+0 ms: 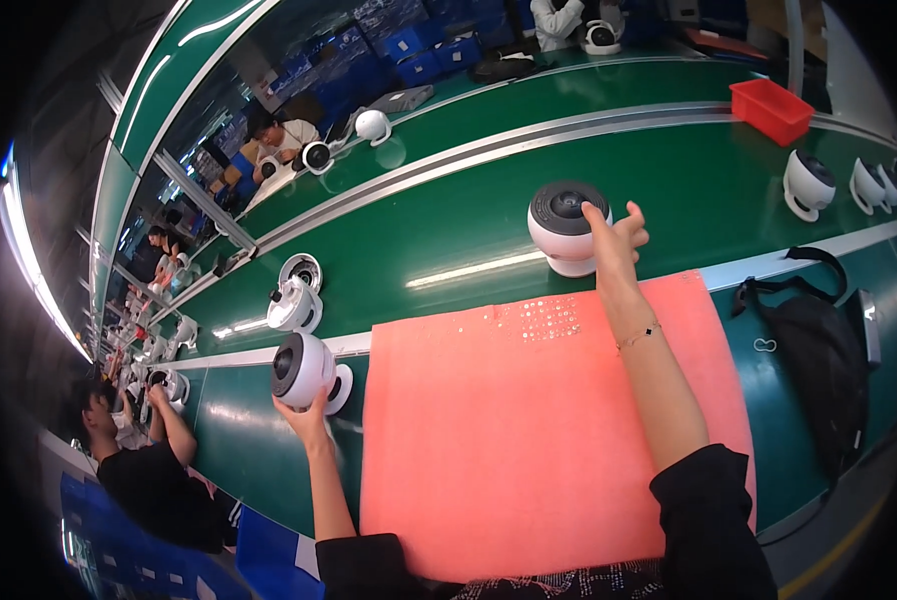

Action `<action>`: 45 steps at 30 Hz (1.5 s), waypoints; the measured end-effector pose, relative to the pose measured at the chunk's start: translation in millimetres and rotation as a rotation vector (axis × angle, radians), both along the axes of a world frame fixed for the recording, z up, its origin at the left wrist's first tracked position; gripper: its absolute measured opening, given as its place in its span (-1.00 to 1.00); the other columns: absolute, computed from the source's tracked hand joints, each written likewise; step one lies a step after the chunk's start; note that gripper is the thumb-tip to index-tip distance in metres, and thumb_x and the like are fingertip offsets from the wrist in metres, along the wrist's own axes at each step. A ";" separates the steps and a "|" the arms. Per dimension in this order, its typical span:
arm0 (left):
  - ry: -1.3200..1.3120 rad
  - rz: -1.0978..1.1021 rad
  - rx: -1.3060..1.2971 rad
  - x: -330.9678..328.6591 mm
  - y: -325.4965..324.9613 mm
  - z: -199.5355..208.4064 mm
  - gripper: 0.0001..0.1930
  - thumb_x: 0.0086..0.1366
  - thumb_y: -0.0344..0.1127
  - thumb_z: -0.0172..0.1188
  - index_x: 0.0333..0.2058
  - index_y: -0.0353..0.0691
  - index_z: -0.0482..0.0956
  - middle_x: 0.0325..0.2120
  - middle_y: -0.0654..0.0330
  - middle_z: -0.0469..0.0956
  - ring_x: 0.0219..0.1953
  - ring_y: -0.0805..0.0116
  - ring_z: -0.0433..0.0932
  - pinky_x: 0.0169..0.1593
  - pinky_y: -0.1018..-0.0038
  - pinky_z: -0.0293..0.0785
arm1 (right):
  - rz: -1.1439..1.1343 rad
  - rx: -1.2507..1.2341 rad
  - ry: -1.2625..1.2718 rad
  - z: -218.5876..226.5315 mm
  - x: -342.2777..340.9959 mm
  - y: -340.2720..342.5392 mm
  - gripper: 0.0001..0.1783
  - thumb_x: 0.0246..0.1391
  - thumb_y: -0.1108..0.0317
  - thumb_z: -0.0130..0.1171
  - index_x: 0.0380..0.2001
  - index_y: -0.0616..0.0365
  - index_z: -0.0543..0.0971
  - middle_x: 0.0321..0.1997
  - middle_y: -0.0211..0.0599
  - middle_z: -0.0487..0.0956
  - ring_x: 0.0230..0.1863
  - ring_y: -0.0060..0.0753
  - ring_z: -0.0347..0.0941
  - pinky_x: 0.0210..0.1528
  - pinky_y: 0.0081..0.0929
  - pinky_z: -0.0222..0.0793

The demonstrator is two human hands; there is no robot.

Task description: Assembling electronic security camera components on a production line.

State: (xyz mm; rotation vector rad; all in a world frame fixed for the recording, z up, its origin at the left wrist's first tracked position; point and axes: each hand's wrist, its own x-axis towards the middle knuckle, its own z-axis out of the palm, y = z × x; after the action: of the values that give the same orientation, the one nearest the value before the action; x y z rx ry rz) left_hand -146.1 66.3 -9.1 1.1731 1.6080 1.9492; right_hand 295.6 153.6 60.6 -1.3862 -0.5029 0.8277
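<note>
My left hand (305,418) is closed around a white dome-shaped security camera (317,368) with a black front and a round white base, held tilted beside the mat's left edge. On the green conveyor, a second white security camera (561,240) stands upright with its black lens face up. My right hand (617,236) reaches to that one's right side; one digit touches the black face while the other fingers spread away from it. Between my arms lies a pink foam mat (529,440), with a patch of small shiny screws (551,319) near its far edge.
An opened white camera housing (297,300) sits left on the conveyor. More white cameras (809,186) and a red bin (772,110) stand at the right. A black bag (814,350) lies right of the mat. A co-worker in black (159,480) sits at the left.
</note>
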 end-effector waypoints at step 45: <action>-0.108 -0.707 -0.256 66.6 -206.7 -34.5 -0.51 -0.02 -0.38 0.33 -0.19 -0.36 0.23 -0.44 0.18 0.46 -0.40 0.52 0.49 -0.33 0.62 0.43 | 1.063 0.644 -1.177 -49.8 -190.8 -231.0 -0.36 -0.21 0.05 0.29 0.00 -0.01 0.41 0.12 -0.01 0.08 0.11 0.11 -0.04 -0.01 -0.11 0.16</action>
State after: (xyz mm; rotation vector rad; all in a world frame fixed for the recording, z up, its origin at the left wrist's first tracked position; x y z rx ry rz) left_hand -79.5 -140.4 -43.5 1.2724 1.1240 1.2895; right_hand 104.9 -77.4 10.9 -0.7863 -2.3163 0.4449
